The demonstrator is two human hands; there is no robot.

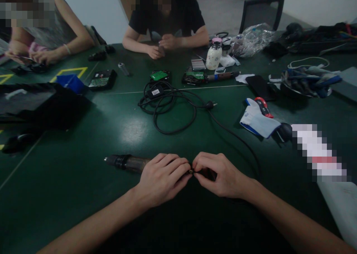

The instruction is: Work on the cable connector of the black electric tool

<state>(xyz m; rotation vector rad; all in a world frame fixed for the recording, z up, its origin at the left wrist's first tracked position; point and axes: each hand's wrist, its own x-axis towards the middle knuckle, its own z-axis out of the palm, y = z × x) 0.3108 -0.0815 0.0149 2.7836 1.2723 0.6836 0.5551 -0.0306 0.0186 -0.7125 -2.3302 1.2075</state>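
Near the front of the table lies an electric screwdriver point(131, 162), its bit end pointing left. My left hand point(164, 175) is closed around the rear part of its body. My right hand point(220, 173) meets it at the tail end, fingertips pinched on a dark cable end. A small brass-coloured spot shows between the two hands; whether the plug sits in the tool I cannot tell. From beyond, a black cable point(237, 133) curves down toward my right wrist. It joins a coil with an inline box point(155, 92) and a mains plug point(211, 104).
Hard drives point(102, 79) with green boards and another electric screwdriver point(223, 76) lie farther back. At right are a white-and-blue glove point(258, 120), a red-black handle point(263, 107) and a bowl of gloves point(306, 83). A black bag point(36, 105) stands left. Two people sit opposite.
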